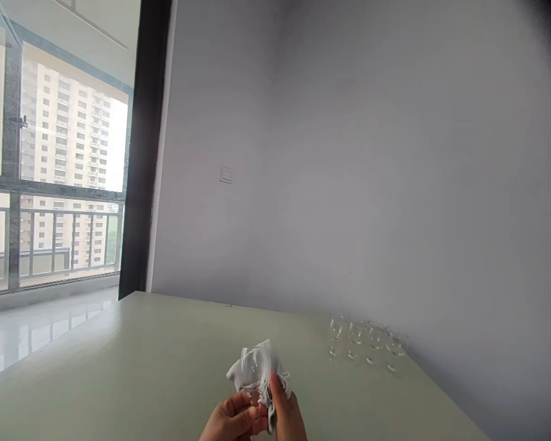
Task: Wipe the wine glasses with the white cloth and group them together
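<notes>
A clear glass (250,362) is held over the near middle of the table, with a white cloth (267,360) bunched behind it and along its right side. My left hand (233,418) has its fingers closed at the lower part of the glass, around the stem. On the right, my right hand (285,409) grips the cloth against the glass, thumb pointing up. The cloth and fingers partly hide the glass's lower end.
Several clear stemmed glasses (356,334) stand in a group at the table's right, near the wall. The pale green table (165,355) meets grey walls at its back and right. Left of it are a dark door frame (142,153) and windows.
</notes>
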Demonstrator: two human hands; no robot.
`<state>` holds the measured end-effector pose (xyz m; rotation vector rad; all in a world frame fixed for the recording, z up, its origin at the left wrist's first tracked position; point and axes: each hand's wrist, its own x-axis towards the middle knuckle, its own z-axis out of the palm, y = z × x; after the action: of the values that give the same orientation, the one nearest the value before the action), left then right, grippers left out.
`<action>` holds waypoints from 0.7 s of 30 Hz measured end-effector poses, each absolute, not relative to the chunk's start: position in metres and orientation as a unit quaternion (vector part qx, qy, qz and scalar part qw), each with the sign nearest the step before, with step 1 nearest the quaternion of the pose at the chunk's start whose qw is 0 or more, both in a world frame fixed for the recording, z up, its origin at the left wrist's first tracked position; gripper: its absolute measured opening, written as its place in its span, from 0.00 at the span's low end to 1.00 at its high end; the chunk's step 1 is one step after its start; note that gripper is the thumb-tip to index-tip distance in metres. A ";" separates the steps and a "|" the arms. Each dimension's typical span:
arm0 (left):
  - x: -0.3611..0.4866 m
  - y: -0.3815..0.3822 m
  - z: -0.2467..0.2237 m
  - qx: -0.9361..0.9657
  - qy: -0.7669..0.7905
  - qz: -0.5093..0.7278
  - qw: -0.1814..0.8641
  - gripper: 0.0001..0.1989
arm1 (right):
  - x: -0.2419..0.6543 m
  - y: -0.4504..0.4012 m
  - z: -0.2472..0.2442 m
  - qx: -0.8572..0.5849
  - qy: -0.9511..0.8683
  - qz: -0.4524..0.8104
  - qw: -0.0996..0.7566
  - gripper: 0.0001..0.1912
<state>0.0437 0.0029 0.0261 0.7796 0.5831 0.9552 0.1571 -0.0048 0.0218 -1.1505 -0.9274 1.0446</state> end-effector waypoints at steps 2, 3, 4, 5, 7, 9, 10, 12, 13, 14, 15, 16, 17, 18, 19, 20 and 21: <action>0.042 0.006 0.027 0.360 0.294 0.474 0.748 0.19 | 0.155 -0.004 0.008 -0.539 -0.510 0.305 0.597 0.29; 0.040 0.008 0.028 0.364 0.302 0.486 0.735 0.18 | 0.154 -0.004 0.002 -0.537 -0.574 0.223 0.577 0.29; 0.039 0.010 0.029 0.368 0.309 0.495 0.724 0.16 | 0.153 -0.004 -0.004 -0.528 -0.626 0.152 0.553 0.28; 0.036 0.011 0.030 0.373 0.314 0.502 0.715 0.13 | 0.153 -0.004 -0.009 -0.522 -0.661 0.096 0.530 0.26; 0.032 0.014 0.033 0.380 0.317 0.513 0.701 0.12 | 0.157 -0.005 -0.014 -0.516 -0.696 0.034 0.498 0.19; 0.028 0.017 0.035 0.373 0.317 0.530 0.693 0.13 | 0.165 -0.006 -0.015 -0.489 -0.729 -0.004 0.479 0.14; 0.027 0.017 0.036 0.362 0.319 0.538 0.691 0.14 | 0.169 -0.006 -0.014 -0.471 -0.748 -0.028 0.468 0.12; 0.028 0.016 0.035 0.334 0.328 0.550 0.692 0.15 | 0.177 -0.006 -0.013 -0.445 -0.774 -0.070 0.445 0.10; 0.029 0.015 0.035 0.322 0.333 0.552 0.693 0.16 | 0.178 -0.006 -0.013 -0.444 -0.777 -0.086 0.438 0.08; 0.031 0.014 0.036 0.314 0.337 0.552 0.695 0.18 | 0.178 -0.005 -0.013 -0.454 -0.771 -0.092 0.438 0.07; 0.033 0.012 0.037 0.307 0.339 0.551 0.698 0.19 | 0.176 -0.004 -0.014 -0.473 -0.756 -0.090 0.444 0.07; 0.035 0.011 0.038 0.303 0.339 0.550 0.701 0.19 | 0.173 -0.003 -0.015 -0.499 -0.734 -0.074 0.455 0.08; 0.036 0.010 0.039 0.300 0.338 0.549 0.703 0.19 | 0.169 -0.002 -0.017 -0.525 -0.707 -0.043 0.471 0.09; 0.038 0.009 0.040 0.299 0.337 0.548 0.705 0.20 | 0.167 0.000 -0.018 -0.549 -0.677 0.006 0.490 0.09; 0.039 0.009 0.041 0.299 0.333 0.548 0.707 0.20 | 0.165 0.001 -0.018 -0.564 -0.645 0.072 0.510 0.09; 0.040 0.010 0.041 0.299 0.329 0.552 0.705 0.20 | 0.166 0.003 -0.018 -0.568 -0.615 0.141 0.528 0.07; 0.040 0.011 0.041 0.300 0.326 0.560 0.700 0.20 | 0.168 0.004 -0.017 -0.559 -0.595 0.194 0.544 0.04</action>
<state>0.0397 0.0105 0.0407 0.6681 0.7270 1.2472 0.1675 0.0042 -0.0166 -1.3269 -1.4110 0.4607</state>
